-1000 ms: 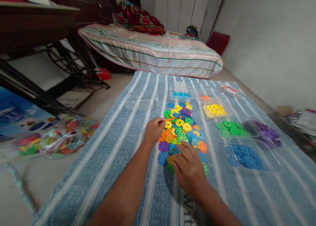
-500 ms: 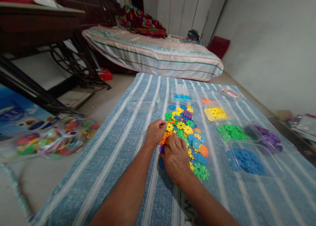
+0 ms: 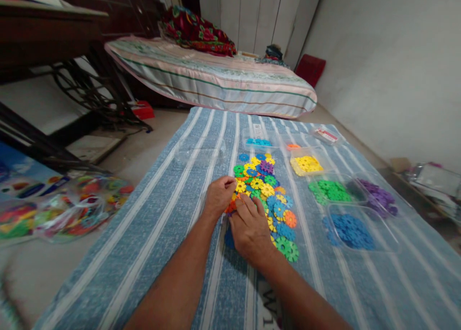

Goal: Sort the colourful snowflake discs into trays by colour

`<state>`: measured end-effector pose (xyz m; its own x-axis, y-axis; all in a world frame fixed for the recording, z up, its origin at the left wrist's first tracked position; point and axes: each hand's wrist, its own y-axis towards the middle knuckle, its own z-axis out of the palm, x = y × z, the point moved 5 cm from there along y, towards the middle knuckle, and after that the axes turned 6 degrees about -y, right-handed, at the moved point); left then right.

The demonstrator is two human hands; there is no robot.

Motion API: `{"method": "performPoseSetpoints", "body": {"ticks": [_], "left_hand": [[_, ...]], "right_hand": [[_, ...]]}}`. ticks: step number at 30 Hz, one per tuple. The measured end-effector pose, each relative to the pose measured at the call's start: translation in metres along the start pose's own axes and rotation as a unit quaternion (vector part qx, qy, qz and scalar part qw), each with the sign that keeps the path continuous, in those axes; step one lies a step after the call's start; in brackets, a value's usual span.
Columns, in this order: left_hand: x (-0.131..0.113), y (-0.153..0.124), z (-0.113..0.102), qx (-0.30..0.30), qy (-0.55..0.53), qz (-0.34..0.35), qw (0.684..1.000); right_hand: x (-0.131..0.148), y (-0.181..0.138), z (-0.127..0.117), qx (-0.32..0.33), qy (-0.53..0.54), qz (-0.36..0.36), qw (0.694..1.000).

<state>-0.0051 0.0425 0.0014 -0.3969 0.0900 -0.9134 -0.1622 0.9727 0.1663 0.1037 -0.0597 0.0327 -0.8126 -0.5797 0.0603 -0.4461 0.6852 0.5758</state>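
A pile of flower-shaped, notched plastic discs (image 3: 267, 189) in mixed colours lies on the striped cloth. My left hand (image 3: 219, 195) rests at the pile's left edge, its fingers curled in closed; anything inside them is hidden. Bent over the left part of the pile is my right hand (image 3: 250, 229), thumb and fingers drawn together among the discs. Orange discs (image 3: 230, 207) show between the two hands, partly covered by the right fingers. I cannot make out what the right fingertips hold.
Right of the pile stand clear boxes of blue discs (image 3: 351, 231), green discs (image 3: 330, 190), purple discs (image 3: 378, 198) and yellow discs (image 3: 307, 165). Farther back are boxes with light-blue discs (image 3: 258, 142) and orange discs (image 3: 293, 146). A clear box (image 3: 200, 154) sits at back left.
The view has turned slightly, shifting the scene left. My right hand's fingers have drawn closer together over the orange discs; my left hand stays at the pile's edge.
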Motion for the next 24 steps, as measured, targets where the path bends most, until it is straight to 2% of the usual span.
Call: {"method": "performPoseSetpoints", "body": {"ticks": [4,7,9,12,14,16,18,19,21,24], "left_hand": [[0.001,0.000,-0.001,-0.008,0.006,0.004,1.000],[0.000,-0.001,-0.002,-0.015,0.004,0.007,1.000],[0.000,-0.001,-0.002,-0.016,0.002,0.006,1.000],[-0.001,-0.001,-0.002,-0.016,-0.001,0.003,1.000],[-0.001,-0.001,-0.002,-0.017,0.002,0.000,1.000],[-0.001,-0.001,-0.002,-0.018,0.007,-0.002,1.000],[-0.002,-0.001,-0.002,-0.019,0.011,-0.001,1.000],[-0.002,-0.002,-0.002,-0.017,0.012,-0.001,1.000],[-0.002,-0.002,-0.002,-0.016,0.013,-0.002,1.000],[-0.002,-0.002,-0.002,-0.017,0.015,-0.004,1.000]], "right_hand": [[-0.021,-0.001,-0.031,-0.062,0.050,0.048,0.996],[-0.057,-0.009,-0.058,-0.093,0.040,0.072,0.992],[-0.096,-0.019,-0.077,-0.105,-0.007,0.094,0.990],[-0.176,-0.036,-0.112,-0.122,-0.116,0.148,0.975],[-0.235,-0.049,-0.138,-0.134,-0.213,0.190,0.949],[-0.287,-0.062,-0.159,-0.106,-0.296,0.254,0.915],[-0.317,-0.073,-0.170,-0.082,-0.335,0.303,0.888],[-0.322,-0.077,-0.171,-0.076,-0.343,0.311,0.883],[-0.309,-0.081,-0.166,-0.073,-0.327,0.294,0.895],[-0.252,-0.078,-0.148,-0.109,-0.237,0.231,0.937]]}}
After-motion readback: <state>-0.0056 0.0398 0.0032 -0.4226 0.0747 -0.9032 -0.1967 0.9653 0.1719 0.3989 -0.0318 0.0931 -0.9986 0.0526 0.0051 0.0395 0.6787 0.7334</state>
